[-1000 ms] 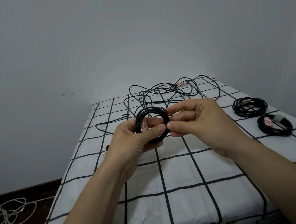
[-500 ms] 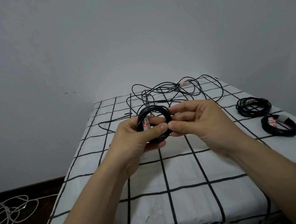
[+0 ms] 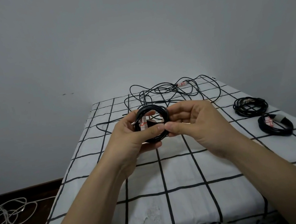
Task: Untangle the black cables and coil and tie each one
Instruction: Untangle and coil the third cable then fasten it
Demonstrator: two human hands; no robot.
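Checked cloth (image 3: 181, 174): black coil (image 3: 150, 109) gripped between left hand (image 3: 128, 139) and right hand (image 3: 198, 123) (thumbs pinching rim).

no readable text, red marks on tag (image 3: 144, 126) illegible

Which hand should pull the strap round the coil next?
Probably right. The left hand grips the coil all round and carries it; the right hand only pinches its near right edge, so it can let go and reach the strap inside the loop.
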